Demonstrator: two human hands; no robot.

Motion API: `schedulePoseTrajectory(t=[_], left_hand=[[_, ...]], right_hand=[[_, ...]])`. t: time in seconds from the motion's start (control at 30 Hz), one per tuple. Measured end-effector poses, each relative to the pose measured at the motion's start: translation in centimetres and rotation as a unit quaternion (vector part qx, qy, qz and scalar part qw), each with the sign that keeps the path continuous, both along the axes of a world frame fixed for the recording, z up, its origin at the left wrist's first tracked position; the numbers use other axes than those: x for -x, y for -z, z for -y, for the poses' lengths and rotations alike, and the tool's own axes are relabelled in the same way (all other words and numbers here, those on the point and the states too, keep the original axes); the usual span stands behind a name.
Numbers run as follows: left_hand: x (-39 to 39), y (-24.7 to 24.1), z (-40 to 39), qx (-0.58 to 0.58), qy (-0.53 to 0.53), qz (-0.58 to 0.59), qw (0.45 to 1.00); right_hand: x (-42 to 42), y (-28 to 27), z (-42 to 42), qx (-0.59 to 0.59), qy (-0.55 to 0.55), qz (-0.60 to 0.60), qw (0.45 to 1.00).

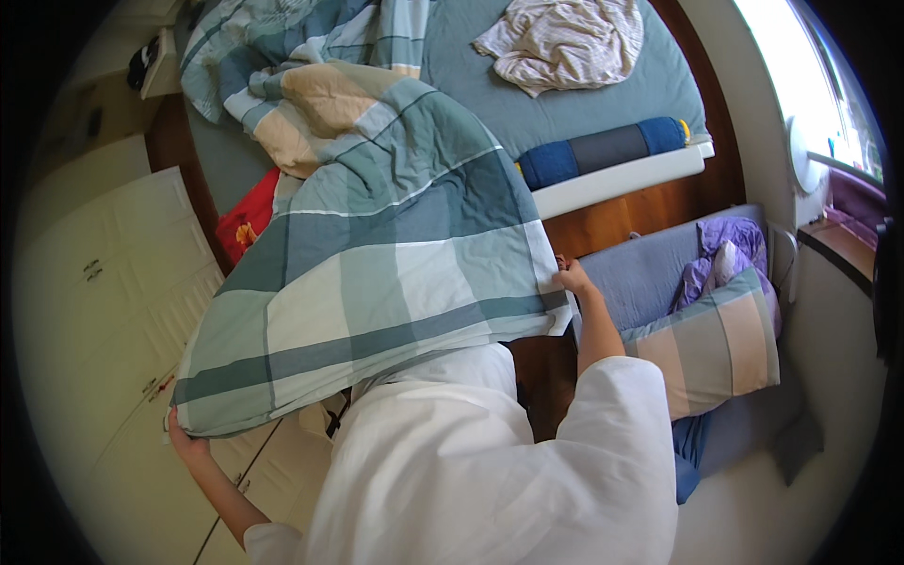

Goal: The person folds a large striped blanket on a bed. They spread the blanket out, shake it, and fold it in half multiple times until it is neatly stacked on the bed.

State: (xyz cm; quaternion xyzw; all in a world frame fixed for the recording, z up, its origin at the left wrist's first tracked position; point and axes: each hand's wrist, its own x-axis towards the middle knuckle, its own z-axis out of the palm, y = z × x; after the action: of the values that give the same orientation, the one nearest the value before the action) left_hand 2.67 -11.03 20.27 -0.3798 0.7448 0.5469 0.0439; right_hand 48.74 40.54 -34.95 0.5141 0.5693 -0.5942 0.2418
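A green, white and beige plaid quilt (395, 261) stretches from the bed towards me, its near edge held up across my body. My left hand (186, 439) grips its near left corner. On the other side, my right hand (573, 277) is closed on the quilt's right edge, a little above the near right corner. The far part of the quilt lies bunched on the bed's green sheet (459, 78). A red cloth with a flower pattern (247, 215) shows from under the quilt's left side.
On the bed lie a crumpled pale checked cloth (565, 42) and a blue-grey bolster (607, 150), beside a white bed rail (621, 182). To the right, a small grey bed (635, 275) holds purple cloth (734, 244) and a striped pillow (713, 346). White cabinets (106, 282) stand left.
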Motion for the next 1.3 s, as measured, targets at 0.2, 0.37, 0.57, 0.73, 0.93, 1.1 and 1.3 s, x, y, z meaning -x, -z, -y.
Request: schedulePoseTrajectory(t=[0.2, 0.37, 0.57, 0.73, 0.93, 1.1, 1.3], left_hand=[[-2.5, -0.3, -2.4, 0.007, 0.063, -0.020, 0.998], [-2.3, -0.5, -1.2, 0.018, 0.025, -0.037, 0.999], [-0.7, 1.2, 1.1, -0.025, -0.008, -0.043, 0.999], [-1.1, 6.2, 10.8, -0.058, 0.046, -0.052, 0.996], [-11.0, 19.4, 18.4, -0.110, -0.134, -0.027, 0.984], [-21.3, 27.1, 18.0, 0.102, -0.216, 0.061, 0.969], [-26.4, 31.2, 13.8, 0.134, -0.115, 0.282, 0.943]], right_hand=[[7.3, 3.7, 3.0, -0.059, 0.146, -0.037, 0.987], [6.8, 2.4, 3.0, 0.039, 0.132, -0.010, 0.990], [3.6, -3.2, 0.4, 0.110, 0.107, 0.024, 0.988], [2.3, -13.3, -10.3, 0.019, 0.177, -0.065, 0.982], [4.9, -27.9, -16.7, -0.009, 0.195, -0.100, 0.976], [3.7, -27.3, -17.9, -0.109, 0.038, 0.031, 0.993], [5.3, -28.8, -16.7, -0.107, 0.033, 0.067, 0.991]])
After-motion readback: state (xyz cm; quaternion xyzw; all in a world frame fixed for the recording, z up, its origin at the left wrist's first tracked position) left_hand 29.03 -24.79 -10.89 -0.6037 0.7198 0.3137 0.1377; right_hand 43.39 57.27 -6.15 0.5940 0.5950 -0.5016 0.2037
